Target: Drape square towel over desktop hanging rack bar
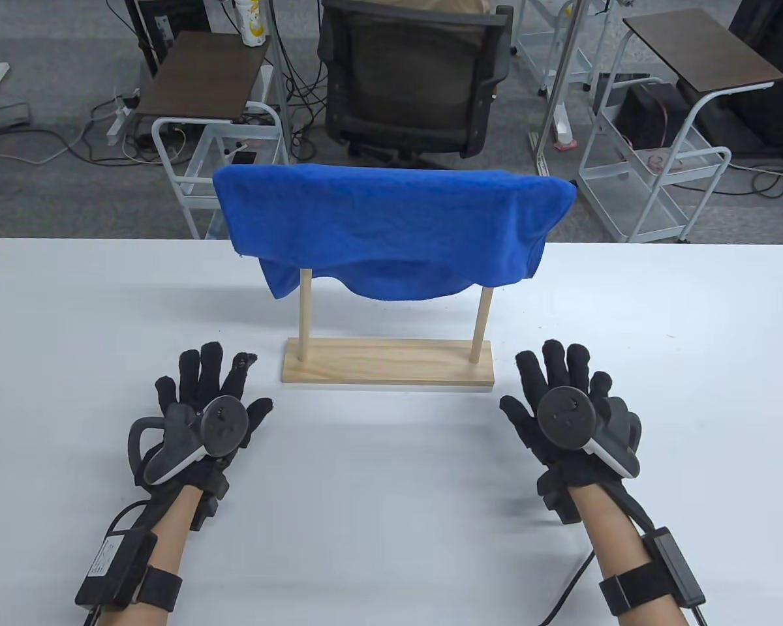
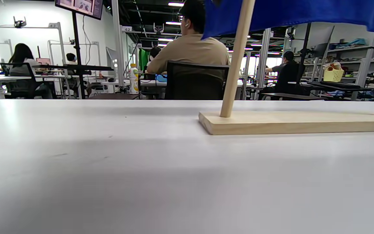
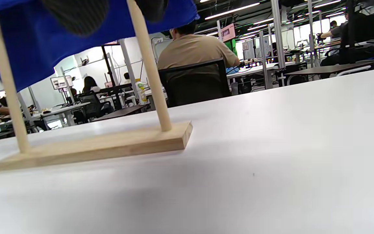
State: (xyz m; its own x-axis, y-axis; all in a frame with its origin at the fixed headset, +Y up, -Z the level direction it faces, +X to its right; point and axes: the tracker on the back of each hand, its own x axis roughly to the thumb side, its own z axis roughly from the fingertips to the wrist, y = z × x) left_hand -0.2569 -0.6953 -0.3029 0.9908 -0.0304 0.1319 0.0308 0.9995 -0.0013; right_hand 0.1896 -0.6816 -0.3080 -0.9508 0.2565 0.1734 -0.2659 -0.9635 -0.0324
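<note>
A blue square towel hangs draped over the top bar of a wooden rack, covering the bar and the tops of both posts. The rack stands on the white table. My left hand lies flat and open on the table, left of the rack's base, holding nothing. My right hand lies flat and open to the right of the base, holding nothing. The left wrist view shows the rack's base and the towel's lower edge. The right wrist view shows the base, the towel and dark fingertips at the top.
Beyond the table's far edge stand a black office chair, a white wire cart on the right and a small brown side table on the left. Cables lie on the floor.
</note>
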